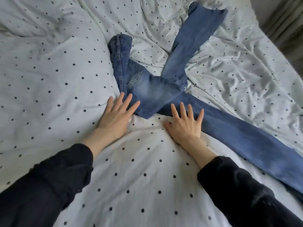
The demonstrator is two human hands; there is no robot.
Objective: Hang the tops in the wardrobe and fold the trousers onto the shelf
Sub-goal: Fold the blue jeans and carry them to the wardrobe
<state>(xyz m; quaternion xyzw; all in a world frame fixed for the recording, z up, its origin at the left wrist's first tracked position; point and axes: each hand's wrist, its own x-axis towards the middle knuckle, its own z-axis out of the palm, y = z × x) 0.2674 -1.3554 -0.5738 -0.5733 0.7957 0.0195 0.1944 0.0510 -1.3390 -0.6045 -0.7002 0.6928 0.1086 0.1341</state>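
Observation:
A pair of blue jeans [152,90] lies spread on the bed, waistband bunched toward the far left, one leg running up to the far right, the other stretching toward the near right edge. My left hand [117,114] lies flat with straight, spread fingers, its fingertips on the jeans' near left edge. With its fingers also spread and straight, my right hand [185,122] touches the leg that runs to the right. Both arms wear dark sleeves. No tops, wardrobe or shelf are in view.
A white duvet with dark dots [141,169] covers the whole bed, rumpled at the right. A puffed pillow or duvet fold [54,66] rises on the left. A grey curtain or wall [283,22] shows at the far right corner.

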